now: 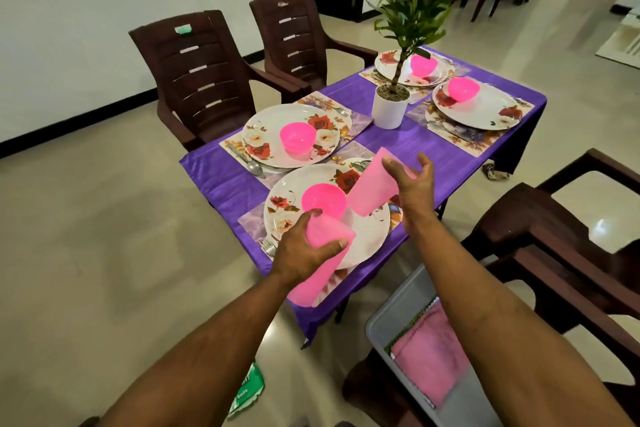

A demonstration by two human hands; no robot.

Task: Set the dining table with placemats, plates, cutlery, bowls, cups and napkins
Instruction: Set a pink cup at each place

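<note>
Left hand (304, 250) grip holds one pink cup (320, 267) over the nearest plate (367, 236). Right hand (414, 191) grip holds a second pink cup (372, 187) tilted above the desk (221, 177).

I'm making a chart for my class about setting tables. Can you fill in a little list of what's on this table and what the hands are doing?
table cover: purple cloth
places set: four, each with a placemat, flowered plate and pink bowl
nearest plate: holds nearest bowl
cutlery: fork beside nearest plate
middle: plant pot
left hand: holds a pink cup
right hand: holds another pink cup
cups on table: none yet
napkins: pink cloth in grey bin
</note>
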